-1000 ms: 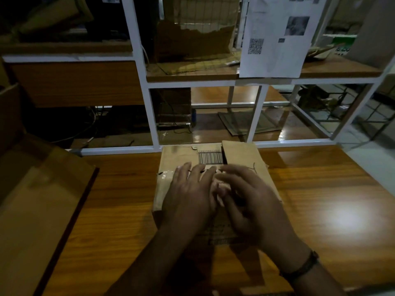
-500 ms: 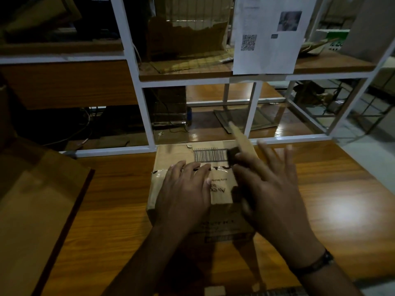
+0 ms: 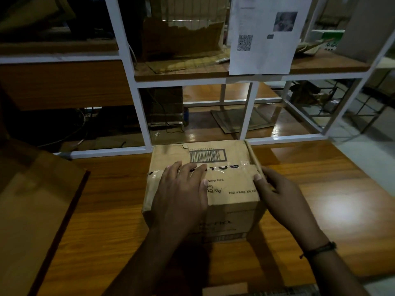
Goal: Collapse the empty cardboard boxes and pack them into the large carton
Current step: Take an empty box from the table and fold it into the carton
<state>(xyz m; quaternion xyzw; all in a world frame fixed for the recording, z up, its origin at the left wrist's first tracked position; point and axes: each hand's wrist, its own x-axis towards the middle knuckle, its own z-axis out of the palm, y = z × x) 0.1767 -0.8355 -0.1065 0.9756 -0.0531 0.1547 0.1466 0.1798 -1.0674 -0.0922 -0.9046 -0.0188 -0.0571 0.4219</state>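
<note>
A small brown cardboard box with a barcode and clear tape on top stands on the wooden table in front of me. My left hand lies flat on the left half of its top, fingers straight. At the box's right edge, my right hand holds the side flap, which is folded out and down; thumb on the top edge, fingers behind the flap. The large carton's flap fills the left side of the view.
A white metal shelf frame rises just behind the box, holding torn cardboard and a taped paper sheet with a QR code. Flattened cardboard lies on the lower level behind. The table's right edge drops to a pale floor.
The right flap, closed a second ago and lifted upright half a second ago, now hangs over the box's right side with my right hand on it. My left hand stayed flat on top.
</note>
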